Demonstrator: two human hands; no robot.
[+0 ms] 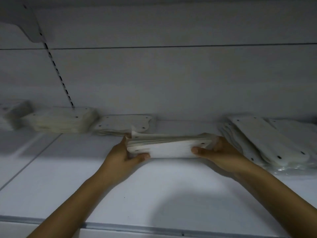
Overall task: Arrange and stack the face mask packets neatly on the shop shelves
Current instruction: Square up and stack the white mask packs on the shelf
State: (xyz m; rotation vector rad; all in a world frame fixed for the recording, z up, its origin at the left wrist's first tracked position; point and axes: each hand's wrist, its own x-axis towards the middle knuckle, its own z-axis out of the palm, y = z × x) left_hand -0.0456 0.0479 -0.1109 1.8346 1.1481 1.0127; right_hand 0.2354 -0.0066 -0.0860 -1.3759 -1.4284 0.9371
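A thick stack of white face mask packets (169, 146) sits low over the white shelf (120, 194), near its middle. My left hand (123, 157) grips the stack's left end, thumb in front and fingers behind. My right hand (217, 152) grips the right end the same way. More white packets lie along the back: a pile (60, 121) at the left, a flatter pile (123, 124) just behind the held stack, and a slanted, fanned pile (267, 143) at the right.
Another blurred bundle (13, 112) sits at the far left. A slotted upright (56, 67) runs up the back panel, with a shelf bracket (29, 26) at the top left. The shelf's front edge strip (137, 228) runs across the bottom.
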